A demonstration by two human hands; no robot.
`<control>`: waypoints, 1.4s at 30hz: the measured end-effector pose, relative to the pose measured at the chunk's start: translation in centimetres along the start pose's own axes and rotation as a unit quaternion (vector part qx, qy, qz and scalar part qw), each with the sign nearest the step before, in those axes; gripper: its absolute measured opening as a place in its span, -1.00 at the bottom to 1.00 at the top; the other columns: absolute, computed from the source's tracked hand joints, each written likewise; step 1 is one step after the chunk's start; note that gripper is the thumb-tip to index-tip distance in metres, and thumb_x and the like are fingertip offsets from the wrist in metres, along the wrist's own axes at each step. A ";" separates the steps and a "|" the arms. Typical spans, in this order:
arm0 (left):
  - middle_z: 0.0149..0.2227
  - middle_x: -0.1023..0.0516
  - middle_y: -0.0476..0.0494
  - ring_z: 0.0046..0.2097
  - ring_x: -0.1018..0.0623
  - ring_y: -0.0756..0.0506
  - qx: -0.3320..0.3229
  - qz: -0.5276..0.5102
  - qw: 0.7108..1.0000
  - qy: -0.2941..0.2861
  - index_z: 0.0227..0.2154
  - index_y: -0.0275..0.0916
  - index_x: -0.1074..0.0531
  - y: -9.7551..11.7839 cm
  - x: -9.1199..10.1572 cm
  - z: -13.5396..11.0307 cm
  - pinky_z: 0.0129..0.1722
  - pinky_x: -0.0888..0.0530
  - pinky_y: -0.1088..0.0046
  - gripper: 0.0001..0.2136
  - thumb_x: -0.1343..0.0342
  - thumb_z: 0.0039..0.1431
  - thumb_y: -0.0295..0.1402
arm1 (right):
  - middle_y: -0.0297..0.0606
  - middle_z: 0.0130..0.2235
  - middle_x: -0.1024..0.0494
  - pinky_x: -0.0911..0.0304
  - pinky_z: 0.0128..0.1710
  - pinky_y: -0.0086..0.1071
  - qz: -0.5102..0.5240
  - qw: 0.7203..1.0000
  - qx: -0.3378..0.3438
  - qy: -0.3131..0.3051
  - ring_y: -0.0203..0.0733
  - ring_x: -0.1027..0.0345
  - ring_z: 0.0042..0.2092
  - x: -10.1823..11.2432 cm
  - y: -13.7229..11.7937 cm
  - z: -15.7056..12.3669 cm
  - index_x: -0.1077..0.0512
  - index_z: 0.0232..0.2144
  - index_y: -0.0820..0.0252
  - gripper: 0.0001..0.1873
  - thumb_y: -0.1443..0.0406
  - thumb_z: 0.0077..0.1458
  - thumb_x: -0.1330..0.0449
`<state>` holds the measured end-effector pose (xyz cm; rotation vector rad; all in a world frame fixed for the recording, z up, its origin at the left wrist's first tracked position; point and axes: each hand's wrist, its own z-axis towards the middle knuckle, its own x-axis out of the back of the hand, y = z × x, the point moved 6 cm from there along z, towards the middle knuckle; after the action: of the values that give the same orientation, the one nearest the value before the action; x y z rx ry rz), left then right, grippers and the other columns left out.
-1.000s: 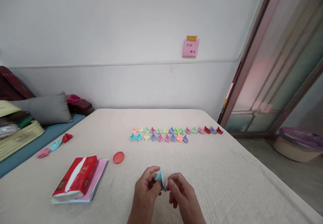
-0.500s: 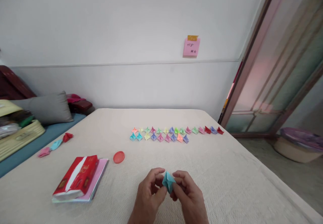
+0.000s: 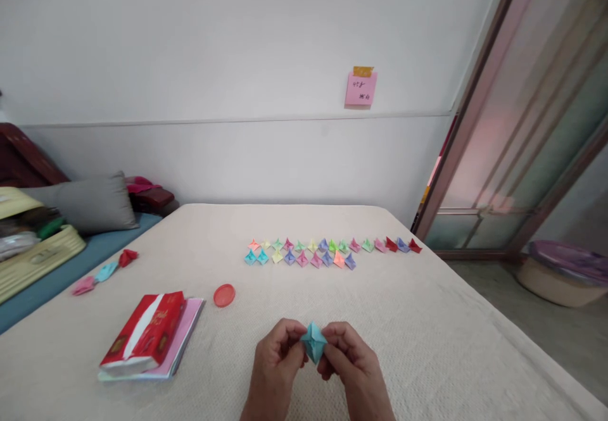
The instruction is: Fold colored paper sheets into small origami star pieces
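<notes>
A small light-blue folded paper piece [image 3: 314, 342], diamond-shaped with pointed corners, is held up between my two hands just above the table's near side. My left hand [image 3: 279, 358] pinches its left corner between thumb and fingers. On the opposite corner my right hand [image 3: 350, 359] has a similar pinch, the thumb in front. Beyond my hands, two rows of small folded paper pieces [image 3: 303, 258] in several colours lie across the table.
A red tissue pack [image 3: 147, 332] lies on coloured paper sheets [image 3: 187, 329] at left, near a red round lid [image 3: 224, 295]. Farther left are three crumpled-looking paper pieces [image 3: 105, 272]. The cloth-covered table [image 3: 456, 339] meets a wall bearing a pink note [image 3: 361, 89].
The blue paper piece has turned so its folded corners face left and right more evenly. My left hand has shifted slightly left, its thumb now at the piece's left corner.
</notes>
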<state>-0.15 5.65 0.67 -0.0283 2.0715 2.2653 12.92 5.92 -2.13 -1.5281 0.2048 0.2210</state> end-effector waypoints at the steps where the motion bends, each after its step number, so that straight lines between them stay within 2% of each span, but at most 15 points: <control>1: -0.54 -0.42 0.01 -0.48 -0.35 0.00 -0.007 0.018 1.000 0.000 -0.43 -0.24 -0.42 -0.1 0.1 0.0 -0.47 -0.29 0.53 -0.92 -0.03 0.09 -0.44 | -0.33 -0.52 -0.47 -0.22 -0.52 -0.43 -0.027 0.999 0.020 0.013 -0.25 -0.31 -0.50 0.2 -0.2 -0.1 -0.40 -0.39 0.16 -0.91 0.29 -0.02 -0.18; 3: -0.53 -0.41 0.02 -0.47 -0.35 0.00 -0.030 0.077 0.997 0.003 -0.43 -0.23 -0.42 0.0 0.3 0.0 -0.47 -0.28 0.53 -0.90 -0.01 0.11 -0.45 | -0.25 -0.36 -0.52 -0.28 -0.45 -0.42 -0.109 0.988 0.097 0.042 -0.20 -0.38 -0.37 0.5 -1.1 -0.3 -0.43 -0.29 0.12 -0.82 0.33 -0.03 -0.19; 6: -0.47 -0.44 -0.02 -0.43 -0.40 -0.03 -0.085 0.192 0.978 0.001 -0.41 -0.21 -0.43 0.6 0.4 -0.2 -0.42 -0.29 0.51 -0.87 0.02 0.13 -0.49 | -0.15 -0.10 -0.47 -0.34 -0.28 -0.39 -0.249 0.939 0.237 0.023 -0.11 -0.39 -0.13 0.1 -2.7 -1.1 -0.46 -0.19 0.06 -0.71 0.39 0.00 -0.15; 9: -0.44 -0.45 -0.04 -0.40 -0.43 -0.05 -0.134 0.258 0.957 -0.021 -0.39 -0.20 -0.44 1.2 0.1 -0.4 -0.39 -0.31 0.50 -0.82 0.04 0.13 -0.54 | -0.12 -0.10 -0.46 -0.35 -0.15 -0.32 -0.333 0.897 0.291 -0.024 -0.09 -0.39 -0.09 -0.7 -3.3 -1.5 -0.48 -0.20 0.07 -0.72 0.42 0.06 -0.10; 12: -0.43 -0.45 -0.06 -0.37 -0.45 -0.06 -0.154 0.274 0.949 -0.042 -0.39 -0.19 -0.44 1.4 -0.2 -0.5 -0.36 -0.32 0.49 -0.80 0.05 0.13 -0.56 | -0.12 -0.19 -0.49 -0.36 -0.18 -0.33 -0.351 0.888 0.294 -0.036 -0.12 -0.40 -0.15 -1.0 -3.5 -1.5 -0.47 -0.22 0.10 -0.76 0.42 0.11 -0.06; 15: -0.42 -0.46 -0.05 -0.38 -0.43 -0.05 -0.148 0.262 0.953 -0.043 -0.37 -0.19 -0.44 1.3 -0.2 -0.5 -0.37 -0.32 0.50 -0.81 0.06 0.15 -0.53 | -0.17 -0.27 -0.48 -0.36 -0.26 -0.38 -0.335 0.899 0.280 -0.047 -0.16 -0.40 -0.23 -1.2 -3.5 -1.3 -0.44 -0.25 0.11 -0.80 0.40 0.16 -0.04; 20: -0.48 -0.43 -0.01 -0.44 -0.37 -0.01 -0.071 0.187 0.979 -0.030 -0.40 -0.22 -0.44 0.3 0.4 0.0 -0.44 -0.29 0.53 -0.87 0.01 0.14 -0.48 | -0.25 -0.33 -0.45 -0.31 -0.31 -0.43 -0.333 0.901 0.272 -0.061 -0.22 -0.37 -0.30 -1.0 -3.0 -1.0 -0.38 -0.30 0.10 -0.83 0.38 0.20 0.00; 23: -0.52 -0.39 0.02 -0.48 -0.32 0.01 -0.024 0.140 0.989 -0.025 -0.43 -0.24 -0.43 -0.1 0.7 0.2 -0.48 -0.27 0.55 -0.90 -0.02 0.11 -0.45 | -0.30 -0.40 -0.42 -0.28 -0.39 -0.44 -0.364 0.888 0.278 -0.044 -0.25 -0.32 -0.38 -0.8 -2.8 -0.9 -0.33 -0.36 0.11 -0.83 0.37 0.22 0.03; 27: -0.54 -0.36 0.04 -0.49 -0.32 0.01 -0.009 0.134 0.990 -0.042 -0.41 -0.24 -0.43 0.5 0.5 0.2 -0.49 -0.27 0.55 -0.91 -0.03 0.13 -0.40 | -0.29 -0.41 -0.39 -0.26 -0.40 -0.42 -0.413 0.867 0.277 -0.036 -0.24 -0.30 -0.38 -0.9 -2.4 -0.9 -0.30 -0.37 0.11 -0.81 0.38 0.23 0.07; 30: -0.40 -0.44 -0.04 -0.40 -0.42 -0.02 -0.047 0.172 0.983 -0.045 -0.37 -0.21 -0.41 1.4 0.4 0.0 -0.45 -0.33 0.53 -0.94 -0.07 0.09 -0.46 | -0.28 -0.41 -0.38 -0.25 -0.40 -0.41 -0.431 0.855 0.289 -0.030 -0.23 -0.30 -0.38 -1.0 -2.5 -1.0 -0.28 -0.36 0.11 -0.81 0.39 0.23 0.09; 34: -0.14 -0.43 -0.19 -0.11 -0.46 -0.15 -0.163 0.271 0.948 -0.032 -0.35 -0.19 -0.43 1.8 0.1 -0.6 -0.21 -0.42 0.40 -0.84 -0.05 0.04 -0.56 | -0.28 -0.40 -0.39 -0.25 -0.40 -0.41 -0.450 0.844 0.290 -0.028 -0.23 -0.30 -0.38 -0.9 -2.1 -1.0 -0.27 -0.36 0.10 -0.80 0.41 0.23 0.10; 38: -0.13 -0.42 -0.20 -0.13 -0.49 -0.14 -0.216 0.332 0.917 -0.034 -0.32 -0.18 -0.42 1.1 -0.3 -1.0 -0.14 -0.45 0.33 -0.82 0.02 0.11 -0.55 | -0.27 -0.38 -0.40 -0.26 -0.39 -0.39 -0.459 0.837 0.297 -0.035 -0.22 -0.31 -0.37 -1.0 -1.5 -1.0 -0.28 -0.34 0.10 -0.81 0.41 0.22 0.10; 42: -0.18 -0.41 -0.17 -0.14 -0.49 -0.12 -0.220 0.314 0.923 -0.015 -0.39 -0.19 -0.38 1.2 -0.2 -0.9 -0.20 -0.46 0.38 -0.83 0.04 0.11 -0.58 | -0.31 -0.42 -0.38 -0.26 -0.42 -0.42 -0.436 0.846 0.306 -0.005 -0.24 -0.30 -0.41 -0.6 -1.7 -1.0 -0.27 -0.36 0.10 -0.80 0.37 0.23 0.11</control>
<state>-0.02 4.62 1.77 0.7411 1.6637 3.0187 12.85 4.90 -0.35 -0.8505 -0.4102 -0.5267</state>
